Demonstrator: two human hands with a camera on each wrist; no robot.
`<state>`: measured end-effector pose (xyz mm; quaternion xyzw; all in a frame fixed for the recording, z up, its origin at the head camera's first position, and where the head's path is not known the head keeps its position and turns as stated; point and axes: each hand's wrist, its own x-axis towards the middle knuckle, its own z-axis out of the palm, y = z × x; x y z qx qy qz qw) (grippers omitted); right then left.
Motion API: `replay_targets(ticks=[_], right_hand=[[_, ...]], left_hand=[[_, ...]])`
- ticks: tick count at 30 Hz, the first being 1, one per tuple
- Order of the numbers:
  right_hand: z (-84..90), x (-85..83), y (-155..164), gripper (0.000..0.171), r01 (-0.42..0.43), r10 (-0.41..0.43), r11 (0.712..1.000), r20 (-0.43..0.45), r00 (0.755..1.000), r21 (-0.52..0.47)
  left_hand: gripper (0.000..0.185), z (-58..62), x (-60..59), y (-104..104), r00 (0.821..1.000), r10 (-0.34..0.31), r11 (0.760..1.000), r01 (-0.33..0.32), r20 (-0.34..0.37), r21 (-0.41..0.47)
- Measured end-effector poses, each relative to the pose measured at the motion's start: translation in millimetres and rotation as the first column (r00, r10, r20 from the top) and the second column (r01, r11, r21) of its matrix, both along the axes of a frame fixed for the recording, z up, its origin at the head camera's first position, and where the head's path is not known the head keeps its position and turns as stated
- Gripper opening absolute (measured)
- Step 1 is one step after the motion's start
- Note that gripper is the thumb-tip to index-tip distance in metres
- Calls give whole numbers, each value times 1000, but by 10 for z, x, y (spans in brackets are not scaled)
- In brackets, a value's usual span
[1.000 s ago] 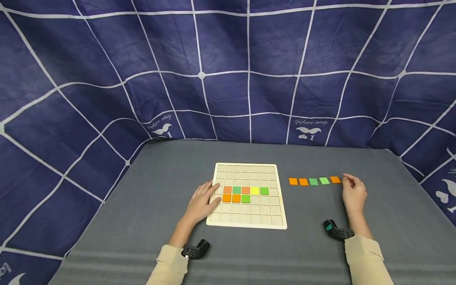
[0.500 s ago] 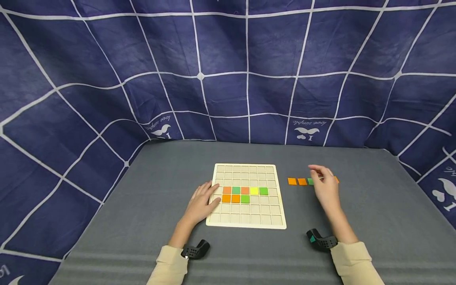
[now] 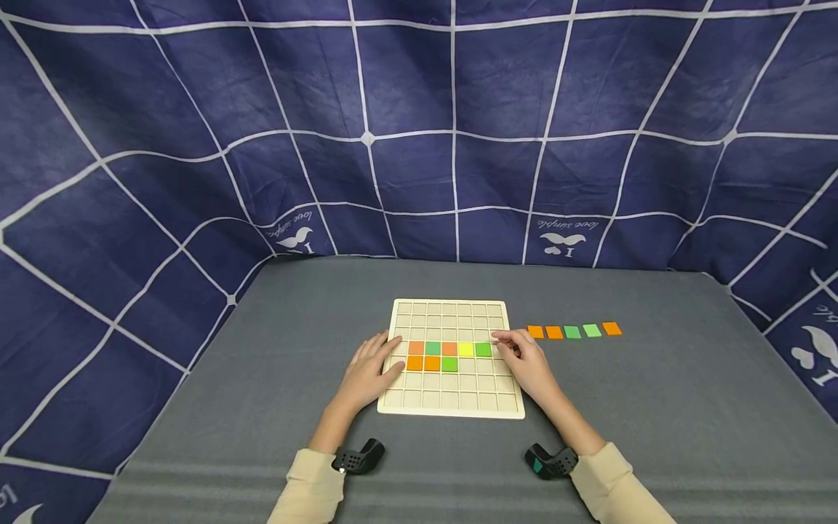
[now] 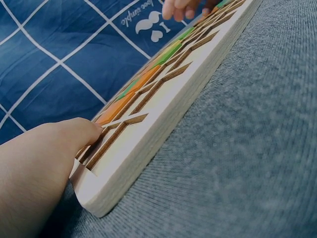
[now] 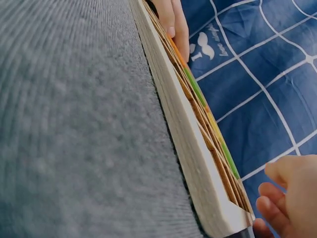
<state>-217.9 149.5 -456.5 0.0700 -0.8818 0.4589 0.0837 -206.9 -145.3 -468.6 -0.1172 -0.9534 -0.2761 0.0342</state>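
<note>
A pale wooden grid board [image 3: 452, 406] lies on the grey cloth. One row holds salmon, teal, yellow and green [image 3: 483, 350] square tiles; the row below has two orange tiles [image 3: 423, 363] and a green one [image 3: 449, 364]. My left hand [image 3: 364, 371] rests on the board's left edge, fingers extended, thumb [image 4: 84, 131] on the rim. My right hand [image 3: 527, 364] is over the board's right edge, fingertips drawn together beside the green tile at the row's end. I cannot tell whether a tile is between its thumb and fingers.
To the right of the board, a row of loose square tiles lies on the cloth: orange [image 3: 553, 332], green [image 3: 572, 332], light green [image 3: 592, 330] and orange [image 3: 612, 329]. A blue curtain [image 3: 419, 175] with white lines stands behind the table [image 3: 655, 407].
From the right end of the loose tile row, my right hand has moved left across the tiles to the board's right edge. My left hand has stayed on the board.
</note>
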Motion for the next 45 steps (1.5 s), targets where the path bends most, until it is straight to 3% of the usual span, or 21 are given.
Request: replay_targets(ticks=[5,10,15,24,32,45], right_hand=[[-82,-16,-2,28,-51,50,998,22,998,39],[-113,-34,2,38,-109,110,984,-4,994,144],[-116,-25,4,35,-120,129,969,-29,991,215],[-114,-14,5,31,-120,124,976,-11,992,184],[-86,-17,-20,22,-92,92,995,-3,996,35],[-88,-29,-35,8,-80,81,996,26,996,-45]], left_hand=[[52,12,-4,-9,1000,-2,1000,2,2,-9],[53,30,-8,-4,1000,-7,1000,7,10,1],[53,20,-5,4,1000,-2,1000,2,10,-6],[52,-10,5,9,1000,1,1000,-1,13,3],[52,0,5,5,1000,3,1000,-3,5,1],[52,-2,-2,-4,1000,5,1000,-5,29,-6]])
